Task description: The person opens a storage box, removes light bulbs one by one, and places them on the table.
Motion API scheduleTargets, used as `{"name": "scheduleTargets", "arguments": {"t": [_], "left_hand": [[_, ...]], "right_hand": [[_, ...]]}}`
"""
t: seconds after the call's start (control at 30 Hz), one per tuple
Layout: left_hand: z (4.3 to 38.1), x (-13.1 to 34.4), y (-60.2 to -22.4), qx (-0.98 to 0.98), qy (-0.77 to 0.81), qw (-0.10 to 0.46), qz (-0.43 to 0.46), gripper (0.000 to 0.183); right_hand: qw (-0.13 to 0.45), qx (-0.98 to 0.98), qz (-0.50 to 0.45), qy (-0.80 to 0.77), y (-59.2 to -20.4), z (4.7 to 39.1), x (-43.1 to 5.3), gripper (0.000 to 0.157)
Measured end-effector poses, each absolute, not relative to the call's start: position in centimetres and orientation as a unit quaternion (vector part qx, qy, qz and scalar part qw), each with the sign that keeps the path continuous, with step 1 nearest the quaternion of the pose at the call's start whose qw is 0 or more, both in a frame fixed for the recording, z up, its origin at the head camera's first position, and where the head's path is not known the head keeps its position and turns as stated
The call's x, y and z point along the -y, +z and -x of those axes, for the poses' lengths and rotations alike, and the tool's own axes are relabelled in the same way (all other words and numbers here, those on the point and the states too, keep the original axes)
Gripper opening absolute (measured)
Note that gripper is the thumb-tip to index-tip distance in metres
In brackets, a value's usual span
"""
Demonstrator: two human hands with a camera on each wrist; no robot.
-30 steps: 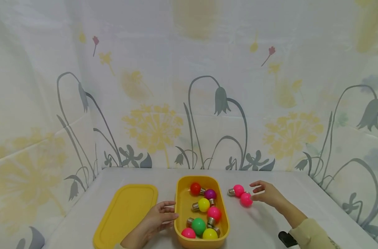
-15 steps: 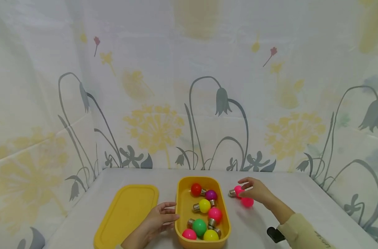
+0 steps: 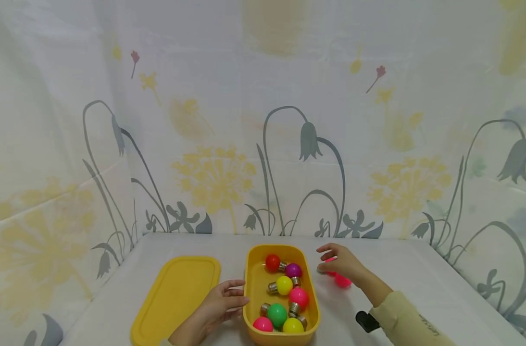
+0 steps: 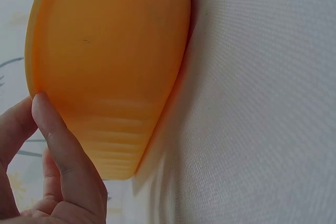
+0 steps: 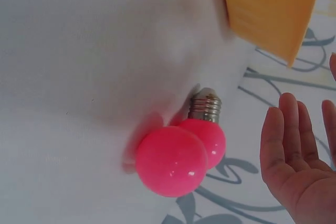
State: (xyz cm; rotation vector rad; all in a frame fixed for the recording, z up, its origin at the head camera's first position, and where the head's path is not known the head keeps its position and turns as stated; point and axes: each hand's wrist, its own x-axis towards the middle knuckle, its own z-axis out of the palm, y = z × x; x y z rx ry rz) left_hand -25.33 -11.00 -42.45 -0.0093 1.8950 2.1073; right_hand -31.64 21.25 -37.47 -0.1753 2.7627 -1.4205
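A yellow plastic box (image 3: 247,307) holds several light bulbs in red, purple, yellow, pink and green, each with a metal screw base. My left hand (image 3: 224,302) rests its fingertips against the box's left side; up close, they touch the wall (image 4: 115,51) by the rim. To the right of the box, two pink light bulbs lie together on the table: the nearer bulb (image 5: 171,161) and the farther bulb (image 5: 212,140). Over them hovers my right hand (image 3: 345,264), fingers loosely extended and holding nothing. In the head view it partly hides both bulbs.
A yellow lid (image 3: 176,298) lies flat left of the box. The white table (image 3: 419,274) meets a flower-printed curtain (image 3: 228,120) at the back and sides. Near the right sleeve is a small black object (image 3: 367,321).
My right hand has moved left, from beside the two pink bulbs to above them. My left hand stays at the box, and the bulbs keep their places.
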Motion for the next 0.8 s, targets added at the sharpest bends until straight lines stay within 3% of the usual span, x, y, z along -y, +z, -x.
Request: {"name": "scheduleTargets", "arguments": {"t": [0.8], "left_hand": [[25.4,11.0,-42.6,-0.659,0.736,0.153,-0.003,0.051]], "right_hand": [[0.023,-0.894,0.082,-0.44,-35.8,33.2,-16.9,0.037]]}}
